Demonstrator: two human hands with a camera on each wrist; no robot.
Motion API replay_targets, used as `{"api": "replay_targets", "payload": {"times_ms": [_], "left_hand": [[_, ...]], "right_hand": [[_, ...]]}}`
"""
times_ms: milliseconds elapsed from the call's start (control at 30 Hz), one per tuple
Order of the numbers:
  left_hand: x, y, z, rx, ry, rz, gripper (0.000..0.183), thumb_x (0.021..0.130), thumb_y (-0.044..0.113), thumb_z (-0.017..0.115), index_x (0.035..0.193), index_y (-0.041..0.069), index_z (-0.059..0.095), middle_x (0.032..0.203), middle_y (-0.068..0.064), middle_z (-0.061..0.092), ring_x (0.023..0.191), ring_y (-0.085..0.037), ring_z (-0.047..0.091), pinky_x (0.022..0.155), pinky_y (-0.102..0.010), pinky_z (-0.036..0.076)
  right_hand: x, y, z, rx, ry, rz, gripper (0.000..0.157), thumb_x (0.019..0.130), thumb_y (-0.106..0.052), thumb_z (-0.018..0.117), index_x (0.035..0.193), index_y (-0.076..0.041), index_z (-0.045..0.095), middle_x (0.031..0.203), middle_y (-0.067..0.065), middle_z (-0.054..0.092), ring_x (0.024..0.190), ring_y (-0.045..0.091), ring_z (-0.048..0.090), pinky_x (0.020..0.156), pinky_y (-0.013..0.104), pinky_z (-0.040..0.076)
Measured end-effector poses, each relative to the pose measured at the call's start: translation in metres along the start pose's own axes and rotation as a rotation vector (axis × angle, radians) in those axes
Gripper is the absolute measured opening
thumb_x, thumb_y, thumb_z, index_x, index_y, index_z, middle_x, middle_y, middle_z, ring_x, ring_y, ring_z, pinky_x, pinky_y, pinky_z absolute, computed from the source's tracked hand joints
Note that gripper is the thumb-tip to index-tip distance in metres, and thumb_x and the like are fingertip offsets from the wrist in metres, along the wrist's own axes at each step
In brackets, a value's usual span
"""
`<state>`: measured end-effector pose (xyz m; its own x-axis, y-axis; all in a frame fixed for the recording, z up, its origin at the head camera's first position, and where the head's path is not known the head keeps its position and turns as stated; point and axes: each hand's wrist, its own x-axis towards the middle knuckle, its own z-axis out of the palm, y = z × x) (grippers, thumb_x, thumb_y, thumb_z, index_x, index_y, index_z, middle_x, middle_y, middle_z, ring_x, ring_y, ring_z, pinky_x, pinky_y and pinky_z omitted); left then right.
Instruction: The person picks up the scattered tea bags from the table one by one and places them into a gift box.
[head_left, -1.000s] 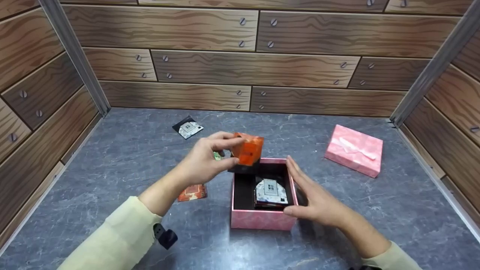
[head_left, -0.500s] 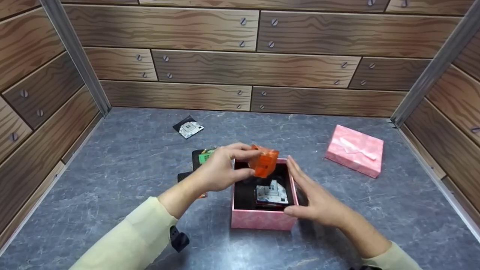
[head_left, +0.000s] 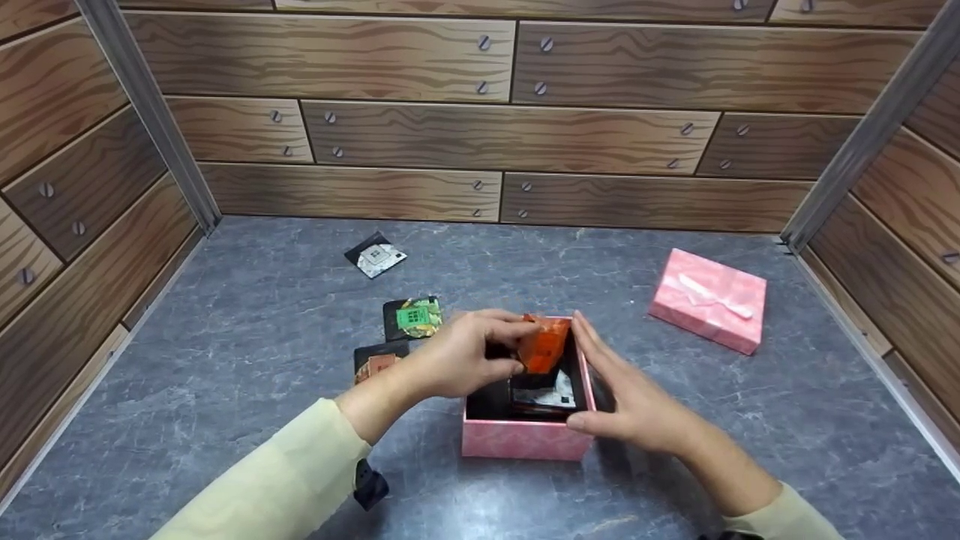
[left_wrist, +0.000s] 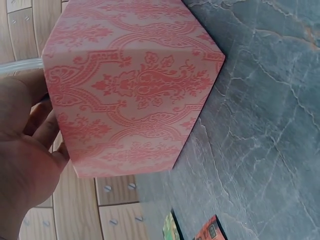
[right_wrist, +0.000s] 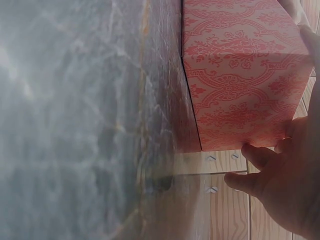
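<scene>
My left hand [head_left: 476,352] pinches an orange sachet [head_left: 545,346] with a black lower part and holds it inside the opening of a pink patterned box [head_left: 525,440]. Beneath it in the box lies a white-and-black sachet [head_left: 559,393], partly covered by the orange one. My right hand [head_left: 637,401] rests along the box's right wall, thumb at the near corner and fingers at the far one. In the left wrist view, the left hand's fingers [left_wrist: 47,127] reach over the rim of the box [left_wrist: 135,100]. The right wrist view has the right hand [right_wrist: 280,185] against the box's side [right_wrist: 240,100].
A green-labelled black sachet [head_left: 414,318] and an orange-red one [head_left: 377,363] lie left of the box. Farther back is a white-and-black sachet [head_left: 376,256]. The pink lid [head_left: 709,300] with a ribbon bow lies at right. Wood-patterned walls [head_left: 420,135] enclose the grey marbled table [head_left: 225,375].
My left hand has moved right and down, bringing the orange sachet from the box's far left corner into the box. The right hand has stayed at the box's right wall.
</scene>
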<state>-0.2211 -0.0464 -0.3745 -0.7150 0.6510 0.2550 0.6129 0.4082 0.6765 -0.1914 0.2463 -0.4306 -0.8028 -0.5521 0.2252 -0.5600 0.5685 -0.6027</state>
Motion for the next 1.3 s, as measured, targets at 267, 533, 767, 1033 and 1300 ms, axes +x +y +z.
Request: {"api": "replay_targets", "payload": {"times_ms": [267,533,767,1033,1300], "left_hand": [[0.002,-0.003,0.006,0.082,-0.035,0.011,0.057,0.093,0.008,0.081,0.147,0.009,0.064,0.142,-0.009,0.067,0.126,-0.022,0.066,0.107,-0.032,0.051],[0.005,-0.001,0.01,0.275,-0.044,0.041,0.051,0.092,0.01,0.083,0.141,0.007,0.069,0.134,-0.012,0.07,0.123,-0.027,0.067,0.105,-0.04,0.053],[0.009,0.003,0.013,0.405,-0.096,-0.024,0.046,0.089,0.021,0.088,0.133,0.013,0.076,0.123,-0.007,0.074,0.111,-0.023,0.07,0.092,-0.039,0.058],[0.016,0.005,0.018,0.543,-0.146,-0.055,0.028,0.087,0.032,0.09,0.11,0.019,0.08,0.101,0.001,0.074,0.092,-0.02,0.07,0.078,-0.038,0.057],[0.023,0.006,0.025,0.707,-0.202,-0.098,0.025,0.087,0.04,0.088,0.101,0.022,0.078,0.093,0.001,0.07,0.092,-0.021,0.07,0.078,-0.042,0.054]], "right_hand": [[0.001,0.003,0.0,-0.014,0.007,-0.039,0.115,0.086,-0.042,0.082,0.171,-0.011,0.01,0.177,0.014,0.007,0.154,0.047,0.025,0.116,0.07,0.027],[0.001,0.002,0.0,-0.001,0.011,-0.041,0.115,0.086,-0.041,0.082,0.171,-0.008,0.012,0.177,0.016,0.009,0.155,0.043,0.024,0.116,0.068,0.027],[0.001,0.003,0.0,-0.003,0.015,-0.045,0.115,0.086,-0.045,0.082,0.171,-0.009,0.012,0.176,0.017,0.01,0.154,0.043,0.025,0.116,0.068,0.028],[0.001,0.003,0.0,-0.007,0.011,-0.036,0.116,0.086,-0.045,0.082,0.171,-0.011,0.012,0.176,0.017,0.009,0.154,0.044,0.024,0.116,0.069,0.028],[0.001,0.003,0.0,-0.009,0.007,-0.029,0.116,0.086,-0.041,0.083,0.171,-0.011,0.011,0.177,0.011,0.006,0.156,0.045,0.023,0.116,0.07,0.026]]}}
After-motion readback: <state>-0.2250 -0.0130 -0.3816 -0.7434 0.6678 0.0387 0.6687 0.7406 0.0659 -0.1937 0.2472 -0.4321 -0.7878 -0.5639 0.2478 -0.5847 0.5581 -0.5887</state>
